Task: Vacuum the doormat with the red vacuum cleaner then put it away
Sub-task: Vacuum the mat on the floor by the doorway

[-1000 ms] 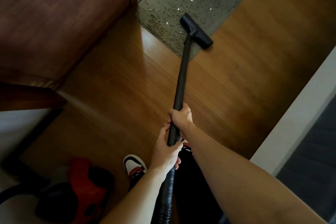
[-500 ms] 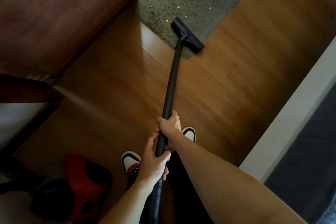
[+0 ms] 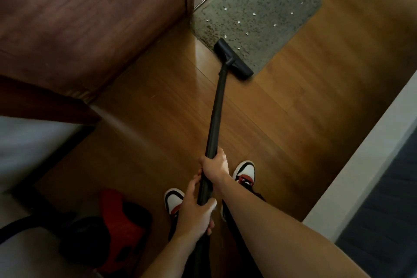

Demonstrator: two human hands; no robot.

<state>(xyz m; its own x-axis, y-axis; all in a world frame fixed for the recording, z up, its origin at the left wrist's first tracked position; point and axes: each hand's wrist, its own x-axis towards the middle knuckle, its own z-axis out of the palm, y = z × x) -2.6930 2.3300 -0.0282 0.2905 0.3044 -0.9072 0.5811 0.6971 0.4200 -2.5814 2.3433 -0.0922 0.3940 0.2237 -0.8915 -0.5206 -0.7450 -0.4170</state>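
Both hands hold the black tube (image 3: 216, 117) of the vacuum. The right hand (image 3: 214, 166) has its fingers (image 3: 206, 161) wrapped tight around the tube, and the left hand (image 3: 195, 212) grips it just below, closer to the body. Far out past the fingers, the brush head (image 3: 233, 58) sits on the near edge of the doormat (image 3: 259, 11), partly over the wood floor (image 3: 282, 101). Many white bits (image 3: 254, 14) lie on the mat, beyond the head. The red vacuum cleaner (image 3: 117, 228) sits on the floor, down and to the left of the hands.

The head could catch the mat edge and bunch it up if pushed hard. The hose could tug the red body over. Short strokes may miss the far bits.
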